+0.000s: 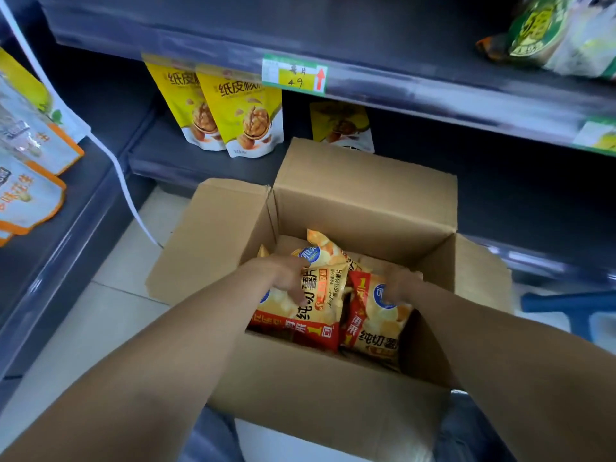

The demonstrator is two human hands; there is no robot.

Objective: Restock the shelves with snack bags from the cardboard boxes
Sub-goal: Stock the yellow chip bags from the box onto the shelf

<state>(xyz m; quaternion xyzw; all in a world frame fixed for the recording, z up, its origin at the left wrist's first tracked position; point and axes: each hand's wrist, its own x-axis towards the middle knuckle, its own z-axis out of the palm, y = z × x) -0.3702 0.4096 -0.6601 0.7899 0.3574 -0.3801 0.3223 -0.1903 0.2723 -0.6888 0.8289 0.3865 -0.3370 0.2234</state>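
The head view looks down into an open box (333,378) at the centre of the frame. It stands on a pale tiled floor (100,311), its far flap raised in front of the lower shelf (186,158). Both bare forearms reach in from the lower corners of the frame.

Inside the box lie orange and red chip bags. The left bag (313,321) lies face up in the left half of the box, with the right bag (376,328) just beside it, and more bags are partly hidden beneath them.

The left hand (283,278) lies on the upper part of the left bag. Its fingers are bent down onto the printed face and its thumb is up near the blue logo, so it grips that bag. The right hand (400,285) sits at the top end of the right bag with its fingers curled downward against it. It is blurred, and I cannot tell whether it has closed on the bag or only touches it.

On the lower shelf, above the box, two yellow walnut bags (246,118) stand upright side by side, and a third (343,128) stands further back to their right. A green and yellow price tag (293,75) is fixed to the edge of the upper shelf (433,91). A green packet (550,31) lies on that shelf at the upper right. Orange-edged packets (30,195) fill the left edge of the frame, beside a white strip (116,168) that hangs down to the floor. A blue stool (573,308) shows at the right.
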